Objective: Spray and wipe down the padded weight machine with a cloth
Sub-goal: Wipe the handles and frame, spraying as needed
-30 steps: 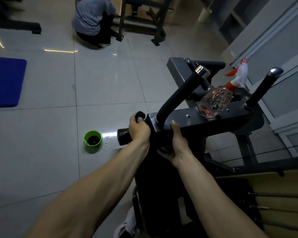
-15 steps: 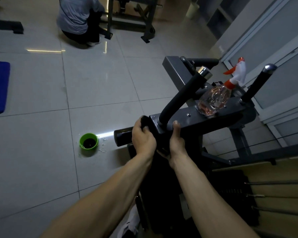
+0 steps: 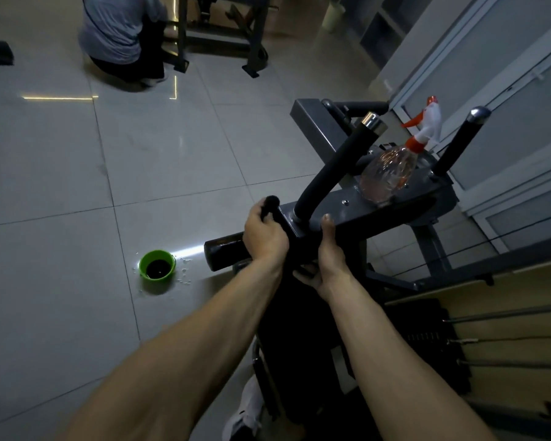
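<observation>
— Two hands engaged on the machine?
— Yes. The left grip (image 3: 264,240) clenches a dark wad (image 3: 270,203), likely the cloth, at the end of the steel plate (image 3: 341,211). The right grip (image 3: 330,253) clamps that plate, thumb on top.
— Method?
— Firm overlapping strokes along the smooth painted steel, then the curved foam-sleeved handle (image 3: 331,173). The clear spray bottle (image 3: 388,173) rests on the plate.

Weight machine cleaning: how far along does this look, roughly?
Midway, I would guess. The spray bottle stands set aside on the machine's grey plate, so spraying may be done. In hand: the left hand grips a dark wad, perhaps the cloth, at the plate's end, while the right hand holds the plate's edge. Probably left to wipe: the curved foam handle.
</observation>
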The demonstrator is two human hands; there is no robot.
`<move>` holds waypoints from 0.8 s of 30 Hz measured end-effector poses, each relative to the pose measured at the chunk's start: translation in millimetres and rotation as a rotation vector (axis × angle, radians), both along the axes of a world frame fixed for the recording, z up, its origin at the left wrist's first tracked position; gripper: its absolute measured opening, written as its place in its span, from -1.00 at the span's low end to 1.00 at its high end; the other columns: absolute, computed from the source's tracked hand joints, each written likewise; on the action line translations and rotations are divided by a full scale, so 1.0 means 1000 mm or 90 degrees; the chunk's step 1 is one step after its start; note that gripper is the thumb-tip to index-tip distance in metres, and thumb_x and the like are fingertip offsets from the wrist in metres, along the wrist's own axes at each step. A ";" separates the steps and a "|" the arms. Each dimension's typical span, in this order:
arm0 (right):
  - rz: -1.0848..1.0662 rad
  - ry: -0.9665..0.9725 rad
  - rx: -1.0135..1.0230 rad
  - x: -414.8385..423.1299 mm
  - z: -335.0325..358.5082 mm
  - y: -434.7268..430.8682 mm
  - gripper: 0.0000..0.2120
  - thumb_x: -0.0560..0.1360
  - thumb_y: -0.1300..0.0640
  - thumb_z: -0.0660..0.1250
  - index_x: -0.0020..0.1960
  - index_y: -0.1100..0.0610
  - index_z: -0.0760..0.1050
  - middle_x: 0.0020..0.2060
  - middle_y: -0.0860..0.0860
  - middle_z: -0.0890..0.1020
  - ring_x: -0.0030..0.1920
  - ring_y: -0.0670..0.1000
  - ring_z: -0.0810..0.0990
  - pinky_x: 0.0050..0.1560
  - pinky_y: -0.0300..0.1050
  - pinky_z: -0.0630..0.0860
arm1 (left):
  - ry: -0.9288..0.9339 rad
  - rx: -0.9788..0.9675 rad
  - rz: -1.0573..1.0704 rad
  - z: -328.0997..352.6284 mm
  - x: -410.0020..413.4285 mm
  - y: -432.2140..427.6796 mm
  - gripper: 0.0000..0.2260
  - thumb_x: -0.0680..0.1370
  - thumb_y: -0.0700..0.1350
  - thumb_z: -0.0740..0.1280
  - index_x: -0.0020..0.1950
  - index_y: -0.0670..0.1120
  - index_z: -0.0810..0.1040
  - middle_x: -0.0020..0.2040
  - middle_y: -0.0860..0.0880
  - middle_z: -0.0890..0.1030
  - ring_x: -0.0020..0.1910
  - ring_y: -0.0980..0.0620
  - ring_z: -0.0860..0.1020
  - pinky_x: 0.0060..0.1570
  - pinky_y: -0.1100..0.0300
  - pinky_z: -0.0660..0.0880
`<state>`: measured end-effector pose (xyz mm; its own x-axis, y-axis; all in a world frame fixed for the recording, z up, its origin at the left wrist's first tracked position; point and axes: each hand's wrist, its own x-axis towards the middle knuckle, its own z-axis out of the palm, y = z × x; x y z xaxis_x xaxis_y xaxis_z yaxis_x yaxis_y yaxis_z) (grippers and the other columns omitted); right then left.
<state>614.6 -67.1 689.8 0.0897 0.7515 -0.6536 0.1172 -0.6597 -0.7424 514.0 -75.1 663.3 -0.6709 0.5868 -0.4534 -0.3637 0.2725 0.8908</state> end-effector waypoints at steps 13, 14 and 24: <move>-0.099 -0.103 0.113 0.014 0.050 -0.003 -0.63 0.53 -0.07 0.41 0.19 0.17 0.58 0.05 0.12 0.68 0.00 0.12 0.65 -0.13 -0.11 0.52 | 0.021 0.043 -0.099 0.066 -0.028 -0.053 -0.84 0.65 -0.02 0.25 0.18 0.02 0.57 0.03 -0.07 0.68 0.04 -0.13 0.64 0.18 -0.11 0.56; -0.113 -0.129 0.157 0.018 0.056 0.001 -0.67 0.54 -0.01 0.40 0.19 0.19 0.56 0.11 0.14 0.67 0.05 0.13 0.65 -0.15 -0.14 0.50 | 0.024 0.061 -0.100 0.081 -0.034 -0.041 -0.84 0.65 -0.02 0.25 0.17 0.02 0.56 0.04 -0.09 0.67 0.05 -0.16 0.64 0.17 -0.12 0.57; -0.151 -0.241 0.363 0.043 0.096 0.085 -0.31 0.42 -0.03 0.53 0.48 -0.06 0.34 0.29 0.00 0.51 0.15 -0.01 0.56 0.13 -0.08 0.56 | -0.092 0.097 -0.222 0.142 -0.053 0.060 -0.86 0.71 -0.20 0.19 0.20 -0.14 0.51 -0.16 -0.20 0.58 -0.31 -0.12 0.52 -0.22 0.00 0.51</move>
<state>658.0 17.6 785.5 0.4356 0.8983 -0.0581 0.3354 -0.2218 -0.9156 461.2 -14.8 805.0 -0.3550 0.8362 -0.4180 -0.3969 0.2700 0.8773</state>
